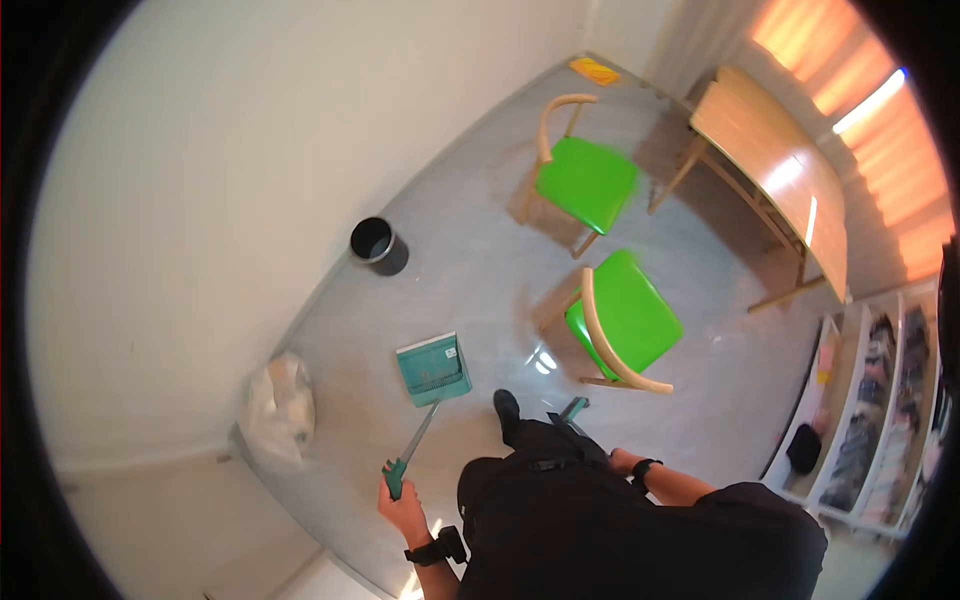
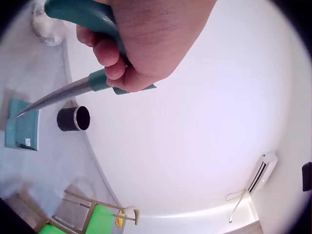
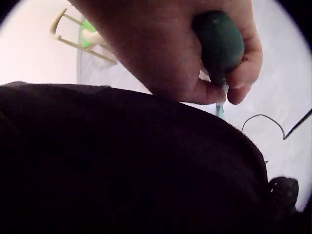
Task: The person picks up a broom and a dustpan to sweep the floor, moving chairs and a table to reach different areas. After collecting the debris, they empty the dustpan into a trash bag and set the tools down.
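Note:
The left hand (image 1: 403,508) (image 2: 156,39) grips the green handle (image 1: 395,478) (image 2: 92,17) of a long-handled dustpan (image 1: 434,368) (image 2: 23,124), its fingers curled round it. The green pan lies on the floor ahead, with dark bristle-like teeth inside. At the person's other side, the right hand (image 1: 624,461) (image 3: 195,53) holds a rod with a rounded dark green end (image 3: 219,44), fingers wrapped about it. Dark clothing hides most of that rod; a green piece (image 1: 574,408) shows on the floor near the right leg in the head view, and whether it joins the rod is hidden.
A black bin (image 1: 380,247) (image 2: 73,118) stands by the wall, a white bag (image 1: 280,408) nearer on the left. Two green-seated chairs (image 1: 588,183) (image 1: 630,313) stand ahead right, before a wooden table (image 1: 770,160). White shelves (image 1: 860,430) hold items at the right. A yellow cloth (image 1: 595,71) lies in the far corner.

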